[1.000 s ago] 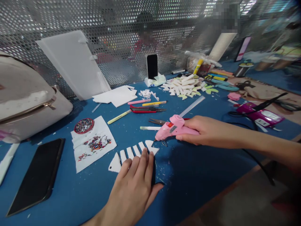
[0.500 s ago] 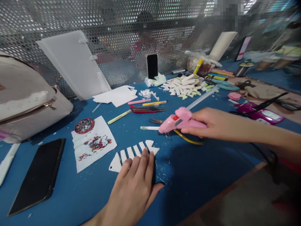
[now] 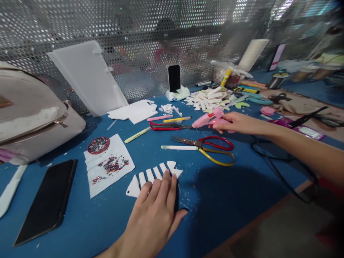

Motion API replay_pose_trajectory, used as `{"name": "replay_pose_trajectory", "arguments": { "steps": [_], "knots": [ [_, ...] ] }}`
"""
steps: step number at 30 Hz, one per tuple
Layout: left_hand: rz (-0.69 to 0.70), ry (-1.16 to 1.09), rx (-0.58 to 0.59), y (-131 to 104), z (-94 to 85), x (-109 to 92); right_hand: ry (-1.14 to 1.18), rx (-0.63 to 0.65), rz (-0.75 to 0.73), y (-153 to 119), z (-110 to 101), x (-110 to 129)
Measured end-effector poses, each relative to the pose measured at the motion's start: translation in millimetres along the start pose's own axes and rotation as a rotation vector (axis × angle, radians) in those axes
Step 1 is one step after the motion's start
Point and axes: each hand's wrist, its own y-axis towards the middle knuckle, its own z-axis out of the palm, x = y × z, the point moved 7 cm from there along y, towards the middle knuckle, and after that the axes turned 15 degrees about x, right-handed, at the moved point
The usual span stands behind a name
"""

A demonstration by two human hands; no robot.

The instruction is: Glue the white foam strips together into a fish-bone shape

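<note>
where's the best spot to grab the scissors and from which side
Probably by the handle loops. The scissors lie flat on the blue table, blades pointing toward the left hand's side, with the red and yellow loops at the end toward the right hand. Come down from above on that right end, away from the points. The white pen lies close beside the blades, crowding that end.

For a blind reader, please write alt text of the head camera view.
The left hand presses flat on a row of white foam pieces on the blue table, while the right hand holds a pink glue gun farther back. Red-and-yellow-handled scissors lie between them.
</note>
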Motion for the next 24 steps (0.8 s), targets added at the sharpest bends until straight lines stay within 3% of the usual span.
{"name": "replay_pose_trajectory", "arguments": {
  "steps": [9, 13, 18, 20, 22, 23, 24],
  "knots": [
    [0.001, 0.003, -0.024, -0.4, -2.0, -1.7, -0.057, 0.001, 0.016, 2.1, 12.2, -24.6],
    [0.000, -0.002, -0.017, -0.9, -2.5, -1.2, -0.176, -0.026, 0.040, 1.2, 8.1, -30.2],
    [-0.006, -0.003, -0.024, 0.4, -1.9, -0.3, -0.409, -0.127, 0.110, -27.5, 7.3, -32.4],
    [-0.008, -0.002, -0.024, 0.9, -2.0, -0.1, -0.746, -0.237, 0.240, -53.3, 12.8, -20.5],
    [-0.009, -0.004, -0.014, 1.2, -1.9, 0.0, -0.808, -0.306, 0.262, -78.0, 24.4, 4.3],
    [-0.010, -0.003, -0.006, 1.3, -1.7, 0.1, -0.765, -0.361, 0.172, -88.5, 30.4, 26.1],
    [-0.011, 0.000, -0.004, 1.2, -1.8, 0.2, -0.713, -0.360, -0.013, -95.2, 40.3, 54.2]
  ]
}}
